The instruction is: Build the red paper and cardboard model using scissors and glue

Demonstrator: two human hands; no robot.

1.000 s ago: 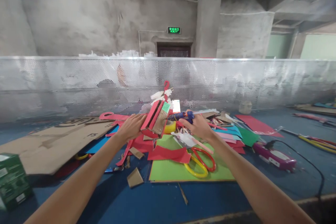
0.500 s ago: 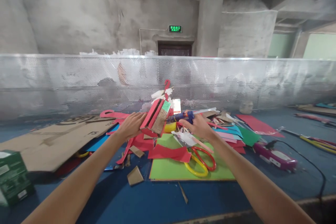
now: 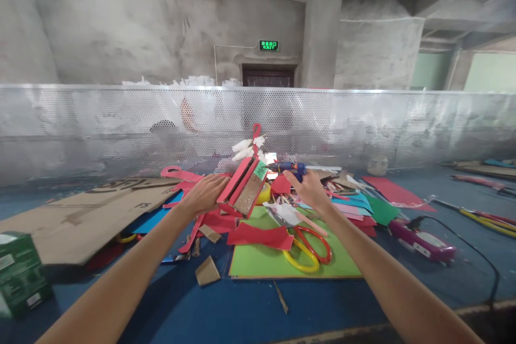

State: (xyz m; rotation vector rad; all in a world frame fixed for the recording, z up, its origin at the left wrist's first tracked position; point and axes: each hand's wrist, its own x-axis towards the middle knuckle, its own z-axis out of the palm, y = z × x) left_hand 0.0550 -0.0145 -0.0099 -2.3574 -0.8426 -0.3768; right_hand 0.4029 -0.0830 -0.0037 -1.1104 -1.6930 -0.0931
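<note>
My left hand [image 3: 206, 193] grips the left side of a red paper-covered cardboard box [image 3: 241, 187], held tilted above the table. The box has a dark slot, a bare brown cardboard face and a green patch near its top. In my right hand [image 3: 308, 187] is a blue glue gun [image 3: 291, 167], its nozzle pointing left at the box's upper right edge, by the green patch. I cannot tell whether the nozzle touches it. Behind the box stands a red hook-topped piece [image 3: 256, 131] with white tufts. Below lie red-and-yellow-handled scissors [image 3: 303, 263] on green sheets [image 3: 258, 263].
A large cardboard sheet [image 3: 80, 215] and a green box [image 3: 24, 271] are at the left. Paper scraps, a yellow tape roll [image 3: 264, 193] and blue sheets surround the middle. To the right lies a purple power strip [image 3: 423, 242] with a black cord. A perforated metal panel [image 3: 121, 129] stands behind.
The glue gun has moved up and slightly right, from the brown face towards the green patch. The red box has shifted slightly right and down with my left hand.
</note>
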